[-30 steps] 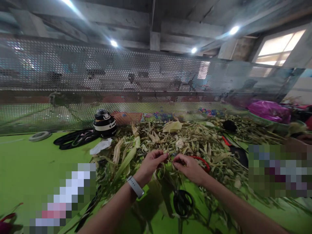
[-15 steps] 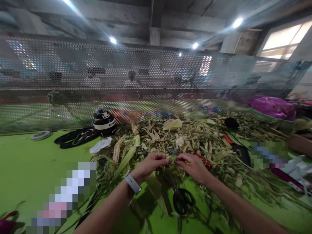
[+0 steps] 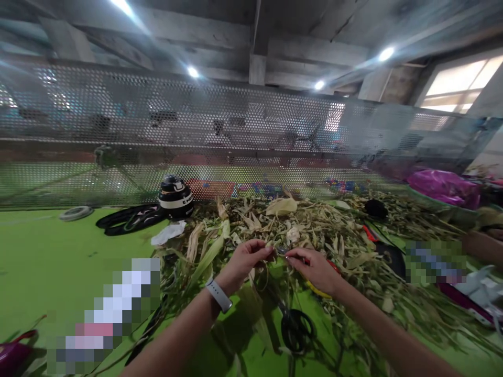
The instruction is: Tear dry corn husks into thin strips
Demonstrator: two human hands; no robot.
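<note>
A thin pale-green strand point(image 3: 269, 244), below centre, is pinched in the left hand point(image 3: 244, 263); at its three o'clock, the right hand point(image 3: 315, 268) is narrowly drawn together, on what I cannot tell. At twelve o'clock, dry husks point(image 3: 257, 222) cover the green counter point(image 3: 113, 248); at ten stands a black bottle point(image 3: 175, 195), its pale band point(image 3: 173, 204) apparently lettered "EN", the rest unreadable.

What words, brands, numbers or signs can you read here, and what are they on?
"E", with blurred letters after it: on the white band of the black bottle.
"U", perhaps a letter, perhaps only a shape: near the bottle's top.
Too small to read: the pale mark below the band.
I can read no other text.
</note>
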